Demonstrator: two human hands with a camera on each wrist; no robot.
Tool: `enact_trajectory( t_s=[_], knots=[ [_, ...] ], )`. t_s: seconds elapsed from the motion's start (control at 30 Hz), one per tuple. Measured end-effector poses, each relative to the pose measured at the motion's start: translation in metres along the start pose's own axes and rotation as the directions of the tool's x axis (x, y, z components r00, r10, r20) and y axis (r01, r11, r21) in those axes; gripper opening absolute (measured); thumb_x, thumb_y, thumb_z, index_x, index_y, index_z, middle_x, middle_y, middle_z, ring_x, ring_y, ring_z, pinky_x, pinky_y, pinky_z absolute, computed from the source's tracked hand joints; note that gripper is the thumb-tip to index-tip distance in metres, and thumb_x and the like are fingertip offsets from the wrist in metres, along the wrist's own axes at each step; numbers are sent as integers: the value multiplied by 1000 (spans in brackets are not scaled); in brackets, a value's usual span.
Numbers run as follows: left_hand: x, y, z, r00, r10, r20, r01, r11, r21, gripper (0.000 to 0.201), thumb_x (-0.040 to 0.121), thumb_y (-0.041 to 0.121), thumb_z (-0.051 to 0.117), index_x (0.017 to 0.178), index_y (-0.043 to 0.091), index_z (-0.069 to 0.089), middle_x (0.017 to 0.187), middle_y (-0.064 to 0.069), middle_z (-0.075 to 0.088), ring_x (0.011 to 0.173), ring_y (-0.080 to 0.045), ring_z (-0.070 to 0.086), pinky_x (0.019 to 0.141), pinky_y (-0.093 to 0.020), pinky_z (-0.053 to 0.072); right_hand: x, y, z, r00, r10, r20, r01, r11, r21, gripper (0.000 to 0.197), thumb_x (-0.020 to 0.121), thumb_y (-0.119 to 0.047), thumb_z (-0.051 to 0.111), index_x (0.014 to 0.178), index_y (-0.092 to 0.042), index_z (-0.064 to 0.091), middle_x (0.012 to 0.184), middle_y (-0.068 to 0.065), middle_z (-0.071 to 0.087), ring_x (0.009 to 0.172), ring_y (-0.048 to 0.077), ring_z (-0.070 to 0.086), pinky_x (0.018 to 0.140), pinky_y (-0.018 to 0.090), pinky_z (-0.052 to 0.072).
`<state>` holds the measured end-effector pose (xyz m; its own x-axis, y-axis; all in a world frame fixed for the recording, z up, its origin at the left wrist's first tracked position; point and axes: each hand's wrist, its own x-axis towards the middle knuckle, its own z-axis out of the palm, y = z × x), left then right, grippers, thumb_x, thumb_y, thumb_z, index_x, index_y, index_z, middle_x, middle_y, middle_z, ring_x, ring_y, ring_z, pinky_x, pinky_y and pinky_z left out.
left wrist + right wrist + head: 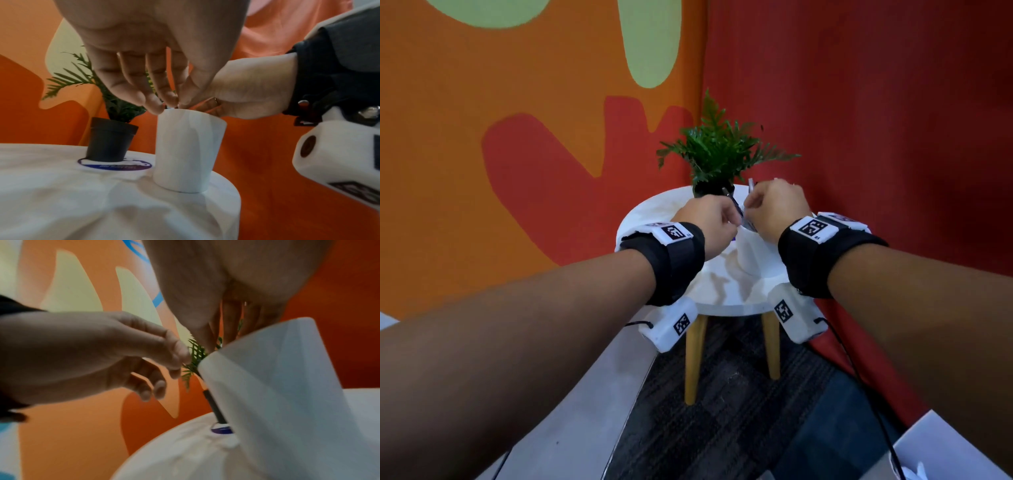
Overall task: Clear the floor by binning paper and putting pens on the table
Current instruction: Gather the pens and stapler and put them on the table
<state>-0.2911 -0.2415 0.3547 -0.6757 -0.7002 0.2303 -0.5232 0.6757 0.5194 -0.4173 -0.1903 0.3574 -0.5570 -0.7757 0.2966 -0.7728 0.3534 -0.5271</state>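
A white cup (753, 253) (189, 151) (277, 386) stands on the round white table (719, 291) (82, 194). Both hands meet over its rim. My left hand (709, 219) (170, 104) has fingertips pinched together at the rim, and a dark pen (728, 196) slants up from them. My right hand (774, 209) (232, 324) is curled, fingers pointing down into the cup, with a grey pen (751, 185) sticking up above its thumb. The pens' lower ends are hidden by the hands and cup.
A potted fern (717, 154) (111, 141) sits on a blue coaster behind the cup, close to both hands. Orange and red walls form a corner behind the table. A grey surface (585, 394) lies lower left, dark carpet (732, 411) under the table, a white container corner (945, 455) lower right.
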Motion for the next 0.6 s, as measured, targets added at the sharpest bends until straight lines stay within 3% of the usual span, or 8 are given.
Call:
enact_trajectory(
  t_s=[0.07,0.17,0.27,0.37,0.47,0.53,0.6],
  knots=[
    [-11,8,1,1000,22,10,-22,999,25,12,84,23,54,78,31,62,78,11,63,77,-18,62,65,-29,51,-13,1,-1,993,-4,-119,19,992,125,15,85,-11,57,85,-23,66,96,4,71,95,30,63,82,38,52],
    [-45,20,12,998,65,6,-66,994,92,11,80,37,54,72,32,60,68,8,60,70,-21,60,59,-29,46,-54,5,2,953,1,-302,98,945,313,19,78,-9,51,83,-27,55,86,-2,62,82,21,58,72,33,46],
    [-95,21,34,998,65,25,-68,987,148,17,76,41,49,80,32,63,69,6,60,70,-23,56,59,-28,42,-119,19,17,939,15,-343,138,898,418,31,64,-3,46,74,-30,36,74,-12,41,73,17,41,63,23,30],
    [-148,8,73,986,22,162,-50,985,167,21,70,44,41,69,29,56,63,5,55,67,-26,53,57,-29,36,-183,48,47,949,-11,-317,153,890,429,34,55,-1,41,74,-29,32,71,-14,33,72,19,37,66,25,28],
    [-195,-18,122,956,-41,292,-28,973,228,33,69,58,38,71,29,54,68,4,60,71,-27,57,60,-30,44,-242,94,91,984,-6,-180,78,914,397,28,54,0,38,73,-22,40,71,-7,38,69,18,39,66,30,30],
    [-224,-40,154,912,-93,400,-15,966,257,33,75,60,42,77,30,55,73,5,63,74,-25,59,63,-31,48,-282,127,120,998,63,-5,-57,926,374,24,57,-2,35,68,-22,44,70,-4,44,67,18,43,64,36,39],
    [-250,-63,186,854,-145,499,-3,959,283,32,81,60,45,79,29,55,76,6,63,76,-23,60,66,-31,48,-318,157,142,967,131,221,-186,949,255,20,63,-3,39,67,-20,48,73,1,52,68,24,51,67,43,47]
  ],
)
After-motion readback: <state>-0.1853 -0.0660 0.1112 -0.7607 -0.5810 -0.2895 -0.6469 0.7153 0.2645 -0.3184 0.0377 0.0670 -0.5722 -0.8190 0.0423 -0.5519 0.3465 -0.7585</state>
